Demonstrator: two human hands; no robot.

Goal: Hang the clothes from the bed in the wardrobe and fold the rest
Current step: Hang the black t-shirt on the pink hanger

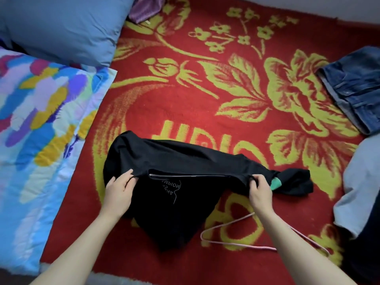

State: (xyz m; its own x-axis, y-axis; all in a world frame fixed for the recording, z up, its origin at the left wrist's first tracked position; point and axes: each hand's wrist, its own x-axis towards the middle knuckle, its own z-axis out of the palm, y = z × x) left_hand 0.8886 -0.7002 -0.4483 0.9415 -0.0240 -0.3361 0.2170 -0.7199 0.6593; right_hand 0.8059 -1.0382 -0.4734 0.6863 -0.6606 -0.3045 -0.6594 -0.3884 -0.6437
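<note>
A black shirt with pale lettering lies spread on the red and yellow flowered blanket. My left hand pinches a fold of the shirt at its left side. My right hand grips the same fold at the right, beside a bunched sleeve with a green patch. A pink wire hanger lies on the blanket just below my right forearm, partly hidden by it.
Folded blue jeans sit at the right edge, with a pale blue garment below them. A blue pillow and a multicoloured quilt fill the left. Purple cloth lies at the top.
</note>
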